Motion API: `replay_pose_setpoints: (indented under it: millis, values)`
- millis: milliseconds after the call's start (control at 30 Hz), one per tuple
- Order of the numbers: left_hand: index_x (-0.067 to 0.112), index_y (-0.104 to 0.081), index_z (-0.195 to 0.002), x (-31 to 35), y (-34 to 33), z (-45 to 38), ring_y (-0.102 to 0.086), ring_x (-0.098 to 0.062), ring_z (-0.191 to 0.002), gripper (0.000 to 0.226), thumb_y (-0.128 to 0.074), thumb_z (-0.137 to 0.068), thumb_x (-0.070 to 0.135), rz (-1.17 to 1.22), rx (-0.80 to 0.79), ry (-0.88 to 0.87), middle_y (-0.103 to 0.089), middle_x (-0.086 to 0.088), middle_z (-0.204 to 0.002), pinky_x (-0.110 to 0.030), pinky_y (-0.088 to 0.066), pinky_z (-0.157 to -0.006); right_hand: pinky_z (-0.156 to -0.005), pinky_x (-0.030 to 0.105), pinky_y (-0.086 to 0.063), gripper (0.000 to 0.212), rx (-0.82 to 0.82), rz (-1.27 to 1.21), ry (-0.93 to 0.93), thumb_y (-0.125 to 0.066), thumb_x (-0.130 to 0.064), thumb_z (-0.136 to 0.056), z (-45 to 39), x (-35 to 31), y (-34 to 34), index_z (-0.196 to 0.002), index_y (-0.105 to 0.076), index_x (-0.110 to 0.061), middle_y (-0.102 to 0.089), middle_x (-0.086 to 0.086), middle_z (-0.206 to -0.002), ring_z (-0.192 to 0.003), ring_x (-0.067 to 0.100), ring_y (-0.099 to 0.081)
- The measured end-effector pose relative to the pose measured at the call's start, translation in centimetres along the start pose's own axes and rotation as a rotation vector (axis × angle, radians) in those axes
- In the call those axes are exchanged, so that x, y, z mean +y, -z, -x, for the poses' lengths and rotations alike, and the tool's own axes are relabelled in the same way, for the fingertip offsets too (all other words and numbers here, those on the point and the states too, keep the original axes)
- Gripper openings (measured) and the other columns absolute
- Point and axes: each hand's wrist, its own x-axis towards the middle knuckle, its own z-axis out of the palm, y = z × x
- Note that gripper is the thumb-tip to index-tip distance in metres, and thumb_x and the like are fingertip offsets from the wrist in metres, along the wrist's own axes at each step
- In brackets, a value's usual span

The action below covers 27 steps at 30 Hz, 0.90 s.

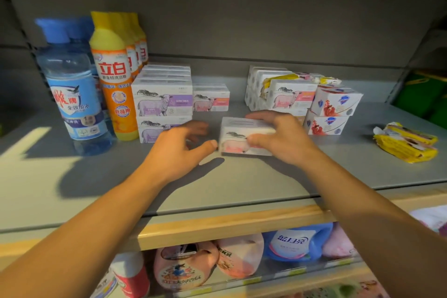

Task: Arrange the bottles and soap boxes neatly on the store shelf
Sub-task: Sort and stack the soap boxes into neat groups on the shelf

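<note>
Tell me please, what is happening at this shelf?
A person is tidying soap boxes on the grey shelf. The right hand grips a pink-label soap box resting on the shelf; the left hand is open beside it. Blue and orange bottles stand at the left.

Grey shelf point(242, 184) | left: bottles point(96, 84) – upright | centre: soap boxes point(164, 101) – stacked | right: yellow packets point(406, 144)

A single head-worn wide-angle camera looks forward and down onto the grey shelf point(242, 184) from close in front. Both forearms reach in from the bottom edge, and the lower shelf point(217, 227) shows beneath. Straight lines bow towards the corners.
</note>
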Motion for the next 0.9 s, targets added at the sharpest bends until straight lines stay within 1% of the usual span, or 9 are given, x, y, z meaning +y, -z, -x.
replay_pose_setpoints:
  millis: [67,133,267,367,467,600,700,767,900]
  values:
    - [0.030,-0.062,-0.120,0.4,0.3,0.1,-0.065,0.003,-0.097,0.041,-0.068,-0.082,0.043,0.141,-0.011,-0.030,-0.070,0.017,-0.108,-0.020,-0.053,-0.084,-0.075,0.004,-0.042,0.045,-0.064,-0.189,0.047,-0.081,-0.012,-0.074,0.3,-1.8,-1.8,-0.114,-0.069,-0.029,-0.068,-0.015,-0.102,-0.088,-0.003,-0.062]
    - [0.027,-0.062,-0.113,0.4,0.7,0.1,-0.069,-0.004,-0.092,0.037,-0.070,-0.079,0.039,0.230,-0.005,-0.011,-0.072,0.012,-0.101,-0.028,-0.056,-0.079,-0.073,0.007,-0.046,0.044,-0.087,-0.343,0.062,-0.079,-0.006,-0.076,0.6,-2.8,-3.6,-0.110,-0.068,-0.030,-0.068,-0.016,-0.102,-0.085,-0.008,-0.064]
    - [0.030,-0.064,-0.099,-0.3,0.9,0.0,-0.070,-0.001,-0.083,0.015,-0.073,-0.086,0.028,0.316,0.073,0.040,-0.073,0.015,-0.090,-0.017,-0.054,-0.065,-0.073,0.016,-0.051,0.052,0.040,-0.587,-0.005,-0.078,-0.007,-0.079,1.5,-2.2,-5.4,-0.121,-0.060,-0.032,-0.063,-0.012,-0.118,-0.091,-0.002,-0.065]
    - [0.027,-0.068,-0.091,-0.5,1.0,-0.3,-0.071,-0.004,-0.078,0.004,-0.071,-0.088,0.028,0.453,0.193,0.153,-0.075,0.011,-0.082,-0.020,-0.055,-0.062,-0.070,0.028,-0.057,0.071,-0.027,-0.698,-0.031,-0.074,-0.009,-0.071,2.0,-1.7,-5.5,-0.124,-0.049,-0.049,-0.064,-0.025,-0.115,-0.096,0.009,-0.069]
    - [0.022,-0.068,-0.098,-0.4,1.2,-0.4,-0.074,-0.018,-0.084,0.013,-0.070,-0.088,0.029,0.738,0.217,0.323,-0.077,0.002,-0.091,-0.034,-0.060,-0.063,-0.074,0.037,-0.060,0.079,-0.108,-0.678,-0.014,-0.070,-0.005,-0.075,2.1,-1.5,-5.7,-0.135,-0.043,-0.048,-0.063,-0.027,-0.119,-0.102,0.014,-0.069]
    - [0.017,-0.068,-0.102,-0.4,1.2,-0.2,-0.074,-0.025,-0.087,0.018,-0.069,-0.089,0.030,0.862,0.096,0.439,-0.076,-0.008,-0.096,-0.032,-0.058,-0.057,-0.079,0.035,-0.059,0.073,-0.165,-0.715,-0.029,-0.072,-0.012,-0.080,1.9,-1.0,-5.5,-0.139,-0.043,-0.045,-0.068,-0.015,-0.120,-0.107,0.017,-0.068]
    - [0.012,-0.067,-0.108,-0.4,1.5,-0.2,-0.072,-0.030,-0.077,0.027,-0.063,-0.092,0.034,0.988,0.010,0.484,-0.074,-0.018,-0.099,-0.030,-0.054,-0.051,-0.073,0.024,-0.056,0.054,-0.095,-0.738,-0.072,-0.077,-0.024,-0.073,1.6,-0.8,-5.7,-0.120,-0.058,-0.042,-0.067,-0.011,-0.118,-0.099,0.012,-0.070]
    - [0.007,-0.066,-0.111,-0.3,1.6,-0.3,-0.066,-0.027,-0.061,0.042,-0.057,-0.094,0.044,1.008,-0.048,0.509,-0.072,-0.022,-0.090,-0.029,-0.053,-0.050,-0.077,0.028,-0.057,0.048,-0.016,-0.749,-0.144,-0.077,-0.038,-0.067,1.2,-0.6,-6.0,-0.113,-0.062,-0.036,-0.066,-0.001,-0.112,-0.093,0.016,-0.071]
    - [0.007,-0.064,-0.110,0.0,1.5,-0.2,-0.062,-0.024,-0.056,0.059,-0.057,-0.087,0.060,0.951,-0.098,0.483,-0.069,-0.020,-0.077,-0.030,-0.054,-0.052,-0.059,0.030,-0.053,0.044,-0.015,-0.776,-0.277,-0.066,-0.058,-0.067,0.7,-0.7,-5.8,-0.094,-0.069,-0.023,-0.073,0.005,-0.078,-0.066,0.022,-0.069]
